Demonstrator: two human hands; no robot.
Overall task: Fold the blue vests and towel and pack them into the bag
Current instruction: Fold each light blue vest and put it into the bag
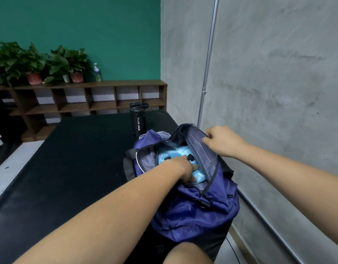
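Head view: left hand (183, 168) inside bag (198, 212) atop blue vest (171, 153), grip unclear; right hand (221, 141) pinches bag rim.

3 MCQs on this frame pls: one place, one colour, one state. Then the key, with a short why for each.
1. Where does the black sport bottle stand?
A) on the floor
B) on the black table, just behind the bag
C) inside the bag

2. What colour is the bag?
A) purple
B) red
C) green

3. What is the right hand doing?
A) hanging idle
B) gripping the bottle
C) pinching the bag's opening edge

Key:
1 B: the bottle stands upright on the tabletop beyond the bag.
2 A: the bag's fabric is purple all over.
3 C: the fingers pinch the raised edge, and the light blue cloth shows inside.
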